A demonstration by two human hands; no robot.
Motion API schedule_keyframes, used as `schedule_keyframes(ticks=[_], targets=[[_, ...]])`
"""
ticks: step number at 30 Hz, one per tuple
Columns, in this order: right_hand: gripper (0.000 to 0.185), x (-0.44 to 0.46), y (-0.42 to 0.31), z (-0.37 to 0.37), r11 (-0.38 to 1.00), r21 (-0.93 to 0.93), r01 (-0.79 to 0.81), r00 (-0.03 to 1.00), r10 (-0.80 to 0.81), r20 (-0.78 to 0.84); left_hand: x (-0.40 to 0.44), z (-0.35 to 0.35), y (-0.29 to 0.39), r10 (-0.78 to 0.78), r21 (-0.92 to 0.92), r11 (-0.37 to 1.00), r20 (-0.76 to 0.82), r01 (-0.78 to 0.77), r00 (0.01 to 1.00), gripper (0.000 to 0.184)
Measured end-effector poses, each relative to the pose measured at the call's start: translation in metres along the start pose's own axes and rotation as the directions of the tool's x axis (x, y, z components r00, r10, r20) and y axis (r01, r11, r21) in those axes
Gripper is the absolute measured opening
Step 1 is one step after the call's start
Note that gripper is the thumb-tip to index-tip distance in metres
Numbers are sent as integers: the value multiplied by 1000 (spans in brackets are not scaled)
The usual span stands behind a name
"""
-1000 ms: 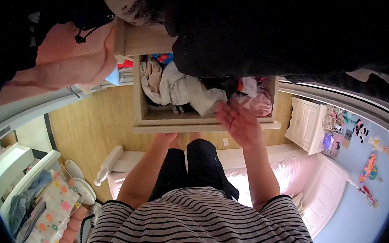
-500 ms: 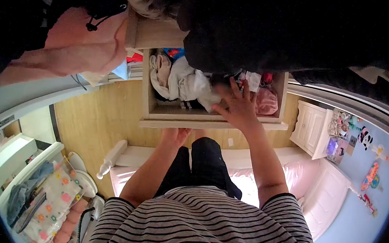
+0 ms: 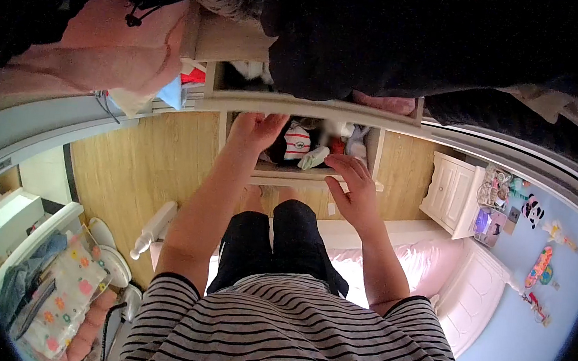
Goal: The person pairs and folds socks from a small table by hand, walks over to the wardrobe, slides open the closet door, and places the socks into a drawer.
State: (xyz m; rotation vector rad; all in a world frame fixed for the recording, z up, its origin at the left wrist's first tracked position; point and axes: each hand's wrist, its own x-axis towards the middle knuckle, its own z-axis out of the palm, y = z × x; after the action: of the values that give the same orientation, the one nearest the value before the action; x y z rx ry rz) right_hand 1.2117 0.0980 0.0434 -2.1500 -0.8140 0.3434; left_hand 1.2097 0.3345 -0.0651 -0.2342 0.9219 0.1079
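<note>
The upper drawer (image 3: 322, 108) stands partly out, dark and pale clothes showing behind its front. Below it, the lower drawer (image 3: 316, 180) is pulled out and holds folded clothes, among them a white piece with red stripes (image 3: 297, 143) and a pale green-white roll of cloth (image 3: 314, 157). My left hand (image 3: 260, 132) is at the underside of the upper drawer's front, its fingertips partly hidden there and the thumb apart. Over the right front edge of the lower drawer, my right hand (image 3: 355, 189) has its fingers stretched out and holds nothing; the fingertips are near the pale roll.
Dark garments (image 3: 381, 45) hang above the drawers and cover part of the upper one. A pink garment (image 3: 123, 38) hangs at upper left. Behind me is a bed with a white headboard (image 3: 473, 297). A white cabinet (image 3: 447, 193) stands at right, a flowered bag (image 3: 66, 292) at lower left.
The upper drawer has slid inward, and the lower drawer with its clothes now shows. My left hand has moved up to the upper drawer's front; my right hand has left the upper drawer's clothes.
</note>
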Motion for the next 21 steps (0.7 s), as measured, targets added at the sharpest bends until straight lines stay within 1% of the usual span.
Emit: schedule_keyframes(ticks=[2,3,5,6,8,9,10,11,12,13,15,16,17,18,20,21], targets=[[27,-4,4,5,998,4,-55,993,55,104,1,17,2,0,-12,1000,17,0,1000,16],[27,-5,8,8,997,2,-83,985,82,152,5,18,7,-1,6,1000,57,1,998,18],[27,-17,22,24,977,50,-205,943,184,277,10,17,14,-9,44,999,135,3,991,21],[27,-26,33,35,961,67,-268,912,231,338,7,18,12,39,56,997,90,-44,995,21],[27,-57,74,74,826,234,-512,797,356,487,-9,17,6,136,86,987,2,-136,991,20],[27,-70,93,92,725,296,-622,725,390,567,-12,2,5,101,80,991,41,-104,994,20],[28,-79,106,103,409,477,-778,623,411,665,-12,-23,8,71,75,994,82,-77,994,20],[30,-87,117,111,22,555,-831,522,374,767,-19,-42,7,42,70,996,120,-50,992,20],[31,-93,125,119,-372,517,-771,437,283,854,-32,-53,1,7,24,1000,-12,-7,1000,19],[33,-93,131,129,-423,556,-716,429,361,828,-47,-65,-7,-34,-27,999,-141,30,989,20],[36,-85,137,149,-501,635,-588,394,509,766,-60,-112,-17,-88,65,993,-104,95,991,16],[37,-77,136,147,-508,626,-592,424,465,777,-67,-126,-25,-89,28,995,-246,99,965,16],[37,-69,132,139,-516,616,-594,449,423,787,-73,-140,-33,-97,-11,995,-385,100,918,16],[37,-62,131,133,-524,607,-597,474,380,794,-78,-156,-36,-121,26,990,-372,140,920,17],[38,-47,134,130,-521,623,-584,485,391,782,-87,-173,-41,-172,102,971,-340,217,925,19],[39,-37,137,128,-516,631,-580,492,395,776,-92,-174,-43,-160,97,974,-331,202,930,20]])
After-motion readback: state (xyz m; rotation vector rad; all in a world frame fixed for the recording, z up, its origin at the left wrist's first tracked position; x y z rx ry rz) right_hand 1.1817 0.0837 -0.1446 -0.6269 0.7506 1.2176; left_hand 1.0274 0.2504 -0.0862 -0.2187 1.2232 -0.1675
